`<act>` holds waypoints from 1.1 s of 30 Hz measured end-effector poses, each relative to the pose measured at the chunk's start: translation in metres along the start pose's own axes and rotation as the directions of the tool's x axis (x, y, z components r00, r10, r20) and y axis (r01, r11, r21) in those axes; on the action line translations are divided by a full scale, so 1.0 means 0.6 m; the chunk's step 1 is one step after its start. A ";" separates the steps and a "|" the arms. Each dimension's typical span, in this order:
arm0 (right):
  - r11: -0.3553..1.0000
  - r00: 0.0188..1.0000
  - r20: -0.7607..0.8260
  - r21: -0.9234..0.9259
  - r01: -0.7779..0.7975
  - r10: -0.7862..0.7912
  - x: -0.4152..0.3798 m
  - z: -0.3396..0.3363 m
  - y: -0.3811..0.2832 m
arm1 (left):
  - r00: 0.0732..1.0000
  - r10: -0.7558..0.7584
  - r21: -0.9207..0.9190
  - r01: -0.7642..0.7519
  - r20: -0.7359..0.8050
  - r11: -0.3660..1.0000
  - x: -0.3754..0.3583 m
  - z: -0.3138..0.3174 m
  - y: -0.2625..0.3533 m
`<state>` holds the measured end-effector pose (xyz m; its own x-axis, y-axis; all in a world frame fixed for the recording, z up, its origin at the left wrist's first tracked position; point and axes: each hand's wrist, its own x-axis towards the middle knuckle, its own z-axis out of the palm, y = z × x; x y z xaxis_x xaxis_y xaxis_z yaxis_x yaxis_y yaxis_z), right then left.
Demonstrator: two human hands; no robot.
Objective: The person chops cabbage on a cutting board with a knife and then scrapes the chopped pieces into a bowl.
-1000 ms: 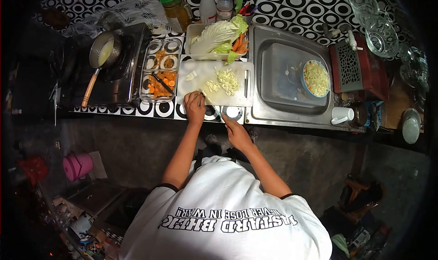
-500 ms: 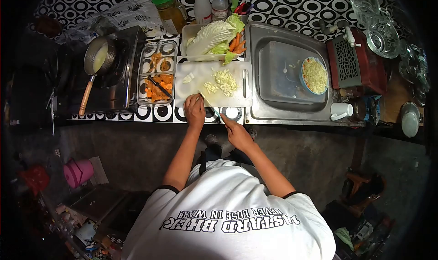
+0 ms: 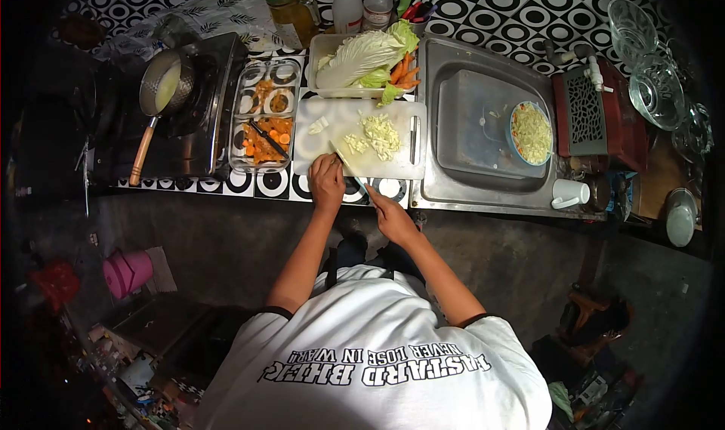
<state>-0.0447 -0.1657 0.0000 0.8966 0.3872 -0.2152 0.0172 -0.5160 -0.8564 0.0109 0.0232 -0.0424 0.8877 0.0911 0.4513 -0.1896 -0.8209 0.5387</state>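
Note:
My right hand grips the blue handle of a knife, whose blade slants up and left over the front edge of the white cutting board. At that same edge, my left hand lies with curled fingers close beside the blade. Whatever sits under those fingers is hidden. Chopped pale cabbage forms a larger heap and a smaller one on the board, and a few pieces rest at its left. Behind the board, a clear container holds a napa cabbage and carrots.
Left of the board stands a divided glass dish with orange pieces and a dark-handled utensil. Further left, a saucepan sits on the stove. The sink at right holds a bowl of shredded vegetables; a white mug stands beside it.
The view has shifted slightly, so the counter items appear a little further right. My hands and the knife stay almost in place at the board's front edge.

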 end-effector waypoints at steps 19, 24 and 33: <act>0.996 0.987 -0.158 -0.091 -0.003 -0.011 -0.034 -0.002 -0.011 | 0.997 -0.022 -0.034 0.020 -0.067 0.999 -0.001 0.002 0.000; 0.993 0.988 -0.154 -0.114 -0.033 0.015 -0.027 -0.010 -0.011 | 0.997 -0.030 -0.066 0.025 -0.070 0.998 0.001 0.002 -0.002; 1.000 0.985 -0.173 -0.027 0.009 -0.014 -0.026 0.007 -0.026 | 0.995 -0.090 -0.119 0.084 -0.047 0.989 0.002 0.003 -0.005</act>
<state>-0.0607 -0.1602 0.0148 0.9592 0.2563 -0.1190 0.0375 -0.5326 -0.8455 0.0134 0.0249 -0.0444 0.8804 0.1912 0.4339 -0.1631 -0.7371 0.6559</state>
